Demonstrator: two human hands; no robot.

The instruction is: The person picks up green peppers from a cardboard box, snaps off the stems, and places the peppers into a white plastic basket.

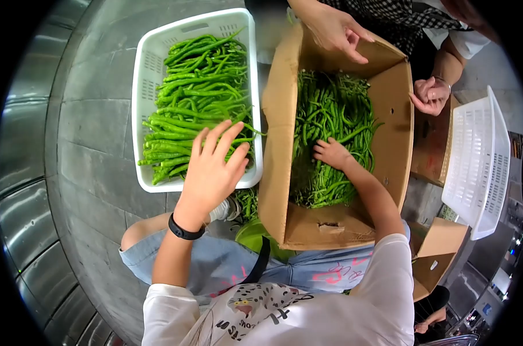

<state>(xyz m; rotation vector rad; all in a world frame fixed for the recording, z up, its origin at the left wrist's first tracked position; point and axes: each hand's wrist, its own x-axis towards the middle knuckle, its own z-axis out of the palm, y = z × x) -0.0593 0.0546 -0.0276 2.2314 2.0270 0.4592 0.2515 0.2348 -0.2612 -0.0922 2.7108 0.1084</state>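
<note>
Peppers lie in a basket at eleven o'clock and a box at one; likely light, slick, snappable, best gripped mid-length. Left hand is spread, seemingly empty; right hand half-curled, hold unclear.

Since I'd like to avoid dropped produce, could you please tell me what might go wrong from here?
One pepper juts past the basket's rim, so the left hand might knock it out. The right hand is inside the box, and a co-worker's hand is over it, so they could bump.
</note>
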